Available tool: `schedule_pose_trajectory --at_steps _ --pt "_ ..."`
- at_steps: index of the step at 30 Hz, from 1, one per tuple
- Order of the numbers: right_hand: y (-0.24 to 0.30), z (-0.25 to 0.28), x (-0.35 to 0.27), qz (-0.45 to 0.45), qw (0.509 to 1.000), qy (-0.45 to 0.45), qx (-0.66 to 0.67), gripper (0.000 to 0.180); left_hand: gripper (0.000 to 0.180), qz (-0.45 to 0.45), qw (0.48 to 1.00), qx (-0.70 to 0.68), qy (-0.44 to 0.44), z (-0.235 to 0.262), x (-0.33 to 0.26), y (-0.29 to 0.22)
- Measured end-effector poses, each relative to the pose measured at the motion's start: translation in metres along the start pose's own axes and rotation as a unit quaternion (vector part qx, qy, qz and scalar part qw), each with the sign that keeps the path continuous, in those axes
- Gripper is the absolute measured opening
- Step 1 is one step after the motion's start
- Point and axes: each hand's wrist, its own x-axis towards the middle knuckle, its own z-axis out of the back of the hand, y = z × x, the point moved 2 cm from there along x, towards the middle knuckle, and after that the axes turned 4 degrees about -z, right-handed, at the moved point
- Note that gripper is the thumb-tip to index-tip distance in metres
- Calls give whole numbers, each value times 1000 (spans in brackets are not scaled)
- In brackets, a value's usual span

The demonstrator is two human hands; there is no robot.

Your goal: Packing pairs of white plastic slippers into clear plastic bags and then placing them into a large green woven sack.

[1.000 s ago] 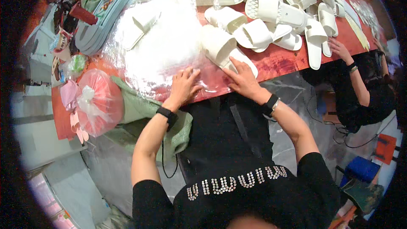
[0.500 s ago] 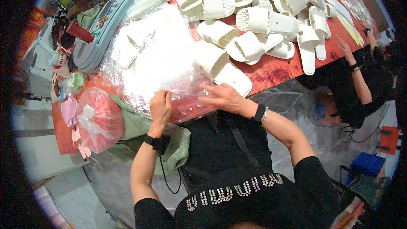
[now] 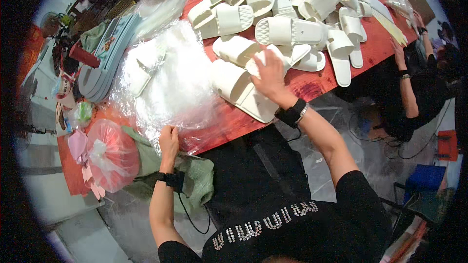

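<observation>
My left hand (image 3: 169, 142) is closed in a pinch on the near edge of a clear plastic bag (image 3: 187, 117), part of a glossy stack on the red table. Inside the plastic at the left shows a white slide slipper (image 3: 141, 79). To the right, my right hand (image 3: 271, 75) reaches over a white slipper (image 3: 253, 68), fingers curled on its strap and partly covering it. The grip is slightly blurred. Just left of that hand, a pair of white slippers (image 3: 236, 87) lies near the table's front edge.
A pile of white slippers (image 3: 292, 31) covers the far middle of the red table (image 3: 312, 85). Grey-blue slippers (image 3: 100, 75) are stacked at left, near a knotted bag of something pink (image 3: 114, 158). At right, another person's hand (image 3: 399, 56) is at the table edge.
My right hand has left the plastic and moved right and away onto a slipper. My left hand stays pinched at the bag's edge. The whole view has shifted slightly.
</observation>
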Motion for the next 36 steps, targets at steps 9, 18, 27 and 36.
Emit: schedule_pose_trajectory --at_steps 9,18,27,36 --pt "-74 10 14 -208 963 110 134 64 13 -33 999 -16 13 -24 -1 19" --pt "-96 14 22 -345 872 50 344 89 13 -54 998 -21 6 -27 1 11" --pt "-94 7 48 -303 783 111 532 55 16 -17 997 -70 -32 -31 2 14" --pt "-44 92 -5 -293 767 156 548 50 13 -102 981 -32 -163 -11 53 -29"
